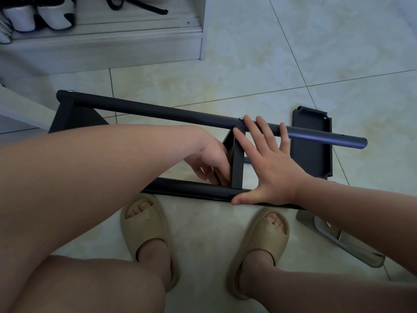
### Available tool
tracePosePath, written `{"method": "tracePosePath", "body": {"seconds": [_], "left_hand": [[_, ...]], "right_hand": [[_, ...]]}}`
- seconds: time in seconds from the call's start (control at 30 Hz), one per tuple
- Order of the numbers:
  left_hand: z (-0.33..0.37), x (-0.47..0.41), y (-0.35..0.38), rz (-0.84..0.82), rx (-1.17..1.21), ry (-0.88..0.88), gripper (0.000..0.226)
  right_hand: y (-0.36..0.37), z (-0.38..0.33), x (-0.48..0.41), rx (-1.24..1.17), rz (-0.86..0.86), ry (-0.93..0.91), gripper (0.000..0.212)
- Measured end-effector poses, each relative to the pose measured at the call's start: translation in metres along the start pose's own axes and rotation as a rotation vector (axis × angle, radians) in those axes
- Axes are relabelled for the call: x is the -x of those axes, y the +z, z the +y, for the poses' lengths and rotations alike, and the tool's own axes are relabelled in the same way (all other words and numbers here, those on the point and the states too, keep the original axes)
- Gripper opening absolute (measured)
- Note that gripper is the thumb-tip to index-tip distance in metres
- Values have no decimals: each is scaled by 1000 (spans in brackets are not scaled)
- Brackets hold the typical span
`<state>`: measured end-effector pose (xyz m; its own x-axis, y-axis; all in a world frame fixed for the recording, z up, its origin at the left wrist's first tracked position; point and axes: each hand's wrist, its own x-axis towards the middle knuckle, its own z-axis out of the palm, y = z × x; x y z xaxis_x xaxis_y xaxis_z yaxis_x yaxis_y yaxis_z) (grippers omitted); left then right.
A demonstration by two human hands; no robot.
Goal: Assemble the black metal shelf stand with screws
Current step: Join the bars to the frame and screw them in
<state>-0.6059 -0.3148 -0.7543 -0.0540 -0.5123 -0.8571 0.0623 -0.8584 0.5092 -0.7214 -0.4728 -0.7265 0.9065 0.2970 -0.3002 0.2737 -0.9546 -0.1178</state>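
Shelf stand (158,111): matte black tubes, on side; left hand (209,160) grasps crosspiece (237,164), right hand (270,168) splayed flat.

Top tube (158,110): black, dull, blue shine near right end. Bottom tube (191,190): black. Cross plate (237,163) between them: black, plain. End plate (74,118) at left: black. Loose shelf tray (312,150): black, no pattern. Screw (240,118): silver.
Floor tiles (293,53): cream-white, cloudy yellow blotches, thin dark lines between tiles.
Left sandal (146,222), right sandal (264,242): sandy tan, one colour all over.
Shoe cabinet (101,48): pale grey, faint wood stripes. Shoes (56,14) inside: white with black patches. Strap (140,5) beside them: black.
Plastic bag (338,240): grey, see-through.
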Motion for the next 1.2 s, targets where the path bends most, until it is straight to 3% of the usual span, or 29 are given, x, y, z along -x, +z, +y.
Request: {"method": "tracePosePath", "body": {"seconds": [0.3, 0.5, 1.03, 1.2], "left_hand": [[-1, 0, -3, -14, 62, 11, 19], [-1, 1, -2, 10, 6, 6, 6], [-1, 0, 3, -29, 173, 46, 22], [-2, 2, 0, -28, 102, -16, 8]], "right_hand": [[0, 0, 0, -10, 7, 0, 137], [0, 0, 0, -9, 5, 0, 136], [-1, 0, 0, 0, -1, 4, 137], [-1, 0, 0, 6, -4, 5, 137]]}}
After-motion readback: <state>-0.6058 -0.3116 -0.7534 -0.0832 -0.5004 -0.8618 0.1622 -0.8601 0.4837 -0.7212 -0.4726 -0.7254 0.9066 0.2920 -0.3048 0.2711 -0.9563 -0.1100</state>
